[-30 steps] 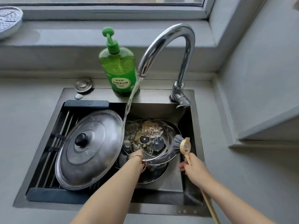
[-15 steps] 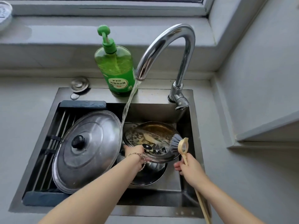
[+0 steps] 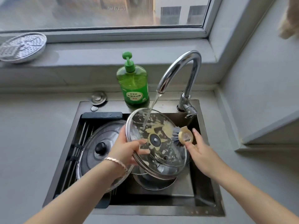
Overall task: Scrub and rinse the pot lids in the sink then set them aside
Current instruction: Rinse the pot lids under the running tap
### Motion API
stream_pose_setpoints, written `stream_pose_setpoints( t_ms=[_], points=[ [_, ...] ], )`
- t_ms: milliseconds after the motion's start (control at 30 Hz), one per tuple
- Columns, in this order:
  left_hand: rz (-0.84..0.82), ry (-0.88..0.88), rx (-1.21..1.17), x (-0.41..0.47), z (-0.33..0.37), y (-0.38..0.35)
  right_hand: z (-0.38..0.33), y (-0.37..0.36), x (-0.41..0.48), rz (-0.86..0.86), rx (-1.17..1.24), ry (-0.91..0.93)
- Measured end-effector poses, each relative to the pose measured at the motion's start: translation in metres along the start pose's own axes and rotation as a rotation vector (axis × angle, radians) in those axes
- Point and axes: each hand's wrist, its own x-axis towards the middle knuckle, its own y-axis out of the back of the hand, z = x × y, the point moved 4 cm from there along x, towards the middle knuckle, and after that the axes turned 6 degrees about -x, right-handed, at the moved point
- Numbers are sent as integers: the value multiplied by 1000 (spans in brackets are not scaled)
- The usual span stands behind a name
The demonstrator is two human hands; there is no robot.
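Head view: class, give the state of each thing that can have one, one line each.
tap: running.
glass lid: tilted, soapy, under the stream.
left hand: grips the glass lid's rim.
brush: bristles against the glass lid.
right hand: holds the brush.
steel lid: knob up, lying in the sink.
soap bottle: upright, nearly full.

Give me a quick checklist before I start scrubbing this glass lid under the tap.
1. Grip on lid: ok. The left hand grips the left rim of the glass lid, which is tilted.
2. Water on lid: ok. The water stream from the tap lands on the lid's upper part.
3. Brush placed: ok. The right hand holds the brush, bristles on the lid's right edge.
4. Lid clean: not ok. Yellowish smears cover the glass.
5. Free spot to set it aside: cannot tell. The steel lid covers most of the rack.
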Motion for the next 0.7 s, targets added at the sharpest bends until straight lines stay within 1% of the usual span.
stream_pose_setpoints(
  t_ms=[67, 133, 200, 233, 300, 367, 400, 433, 533, 567, 600, 667, 700],
  points=[
    [-5, -72, 86, 0, 12, 9, -21, -9, -6, -38, 32, 98],
    [-33, -128, 137, 1, 20, 12, -46, -26, -12, -124, 39, 224],
    [-81, -175, 131, 0, 26, 11, -69, -43, -11, -174, 79, 330],
    [-118, -187, 109, -2, 27, 10, -78, -43, -5, -156, 139, 344],
    [-188, -158, 48, -6, 28, 10, -85, -30, 21, -24, 257, 290],
    [-215, -111, -2, -9, 27, 12, -81, -11, 46, 116, 259, 197],
    [-216, -101, -8, -10, 28, 12, -77, -8, 52, 140, 231, 160],
    [-214, -101, 1, -9, 28, 13, -78, -10, 51, 127, 216, 152],
    [-246, -103, -48, -5, 27, 11, -105, -38, 26, -57, 283, 298],
    [-270, -91, -83, -5, 25, 11, -111, -40, 24, -70, 297, 327],
    [-285, -77, -104, -5, 24, 12, -113, -36, 31, -22, 284, 323],
    [-290, -56, -91, -5, 23, 14, -105, -19, 54, 114, 242, 243],
    [-277, -62, -66, -4, 23, 15, -99, -14, 62, 150, 225, 206]
  ],
)
